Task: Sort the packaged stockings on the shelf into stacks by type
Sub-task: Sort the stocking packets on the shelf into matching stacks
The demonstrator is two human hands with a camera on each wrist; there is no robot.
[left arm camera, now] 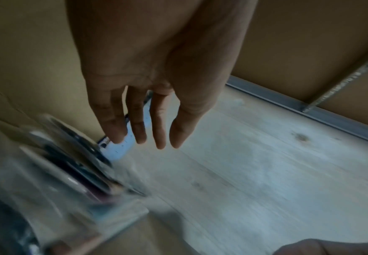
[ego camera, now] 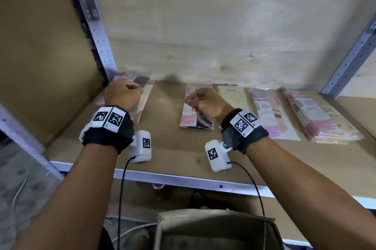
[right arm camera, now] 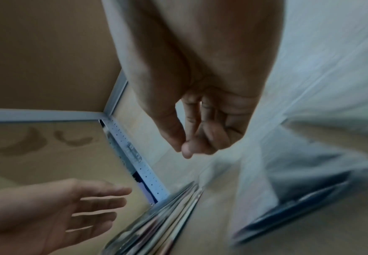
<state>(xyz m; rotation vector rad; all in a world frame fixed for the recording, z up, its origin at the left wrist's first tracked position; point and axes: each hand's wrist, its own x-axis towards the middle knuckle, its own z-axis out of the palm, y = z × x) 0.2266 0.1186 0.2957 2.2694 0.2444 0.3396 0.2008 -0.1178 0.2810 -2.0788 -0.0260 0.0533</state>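
Several packs of stockings lie along the back of the cardboard-lined shelf (ego camera: 175, 148). A stack with a dark stocking on top (ego camera: 143, 92) sits in the far left corner, and my left hand (ego camera: 130, 89) hovers over it with fingers straight and loose (left arm camera: 139, 134), holding nothing. A pink pack with a black stocking (ego camera: 196, 117) lies in the middle. My right hand (ego camera: 195, 101) hangs just above it, fingers curled and thumb against the index finger (right arm camera: 186, 151), with nothing in it. To the right lie a pale green pack (ego camera: 234, 95), a pink-and-beige pack (ego camera: 270, 113) and a thick pink stack (ego camera: 321, 121).
Perforated metal uprights (ego camera: 97, 36) stand at the shelf's back corners, with a pale wooden board behind. A cardboard wall closes the left side. An open cardboard box (ego camera: 213, 229) stands below the shelf's front edge. Cables hang from both wrist cameras.
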